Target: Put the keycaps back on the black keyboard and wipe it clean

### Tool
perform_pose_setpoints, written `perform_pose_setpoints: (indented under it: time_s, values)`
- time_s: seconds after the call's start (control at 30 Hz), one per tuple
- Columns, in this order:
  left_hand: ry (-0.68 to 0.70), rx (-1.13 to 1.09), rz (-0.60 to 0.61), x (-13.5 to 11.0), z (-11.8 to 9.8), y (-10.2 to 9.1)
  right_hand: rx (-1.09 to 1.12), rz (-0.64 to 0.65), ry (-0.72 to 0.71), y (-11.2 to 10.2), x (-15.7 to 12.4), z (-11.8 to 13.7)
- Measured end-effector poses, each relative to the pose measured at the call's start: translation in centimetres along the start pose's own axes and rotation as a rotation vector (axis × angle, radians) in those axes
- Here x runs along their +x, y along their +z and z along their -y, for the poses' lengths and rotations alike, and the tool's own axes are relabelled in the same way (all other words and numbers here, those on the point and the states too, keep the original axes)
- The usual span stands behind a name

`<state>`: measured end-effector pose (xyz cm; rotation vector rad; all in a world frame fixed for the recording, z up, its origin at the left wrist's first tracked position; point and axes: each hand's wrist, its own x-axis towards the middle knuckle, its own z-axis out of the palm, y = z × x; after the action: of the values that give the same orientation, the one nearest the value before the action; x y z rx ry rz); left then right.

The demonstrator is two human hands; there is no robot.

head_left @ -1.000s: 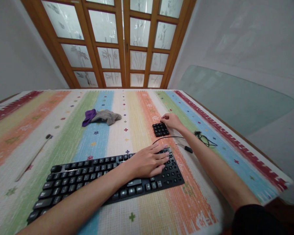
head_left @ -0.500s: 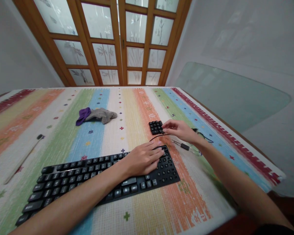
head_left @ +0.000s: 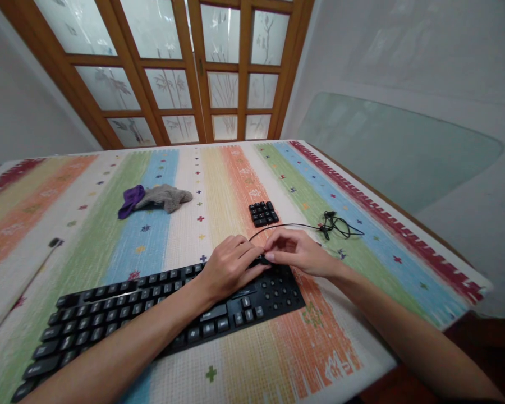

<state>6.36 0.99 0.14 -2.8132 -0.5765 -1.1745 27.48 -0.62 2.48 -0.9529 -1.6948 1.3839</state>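
A black keyboard (head_left: 122, 306) lies at a slant on the striped tablecloth. On its right block, bare switch mounts (head_left: 280, 289) show where keycaps are off. My left hand (head_left: 229, 264) rests on the keyboard near its far edge, index finger and thumb stretched to the right and apart. My right hand (head_left: 297, 251) is closed in a pinch over the block's upper part, its fingertips on a small dark keycap (head_left: 261, 259), partly hidden. Just beyond the hands, loose black keycaps (head_left: 264, 214) stand in a tight grid. The black cable (head_left: 294, 225) runs behind both hands.
A bundled cable end (head_left: 332, 224) lies to the right. A grey and purple cloth (head_left: 155, 199) sits beyond the keyboard, and a long thin brush (head_left: 29, 283) lies at the left. The striped tablecloth (head_left: 244, 359) covers the table; wooden glazed doors (head_left: 202, 84) stand behind.
My right hand has come from beside the loose keycap grid down to the keyboard. My left hand has shifted slightly left, its fingers now bent towards the right fingertips. The pen is now mostly hidden.
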Motion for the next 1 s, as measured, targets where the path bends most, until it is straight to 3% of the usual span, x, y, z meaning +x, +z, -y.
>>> perform_pose_setpoints:
  time_s: [0.23,0.43,0.53,0.63,0.73,0.87,1.0]
  values:
    - [0.041,-0.056,-0.033,0.0,0.1,-0.1,0.061,0.045,0.014,-0.3,-0.5,0.2]
    - [0.035,-0.015,-0.043,-0.2,0.3,-0.1,0.158,-0.019,0.000,0.0,-0.7,-0.8]
    - [0.015,-0.018,-0.021,-0.3,0.2,0.2,-0.004,-0.016,-0.070,-0.9,-0.9,-0.4]
    - [-0.035,-0.061,0.019,-0.3,0.0,0.3,-0.317,-0.024,-0.105,-2.6,-1.3,0.1]
    - [-0.053,-0.152,0.138,-0.1,-0.1,0.2,-0.550,0.004,-0.130,-3.9,-1.5,0.2]
    - [0.002,-0.194,0.317,0.2,-0.1,-0.1,-0.686,0.104,-0.182,-4.4,-1.5,-0.2]
    - [0.016,-0.169,0.406,0.2,0.0,0.0,-0.708,0.183,-0.217,-4.4,-1.4,-0.2]
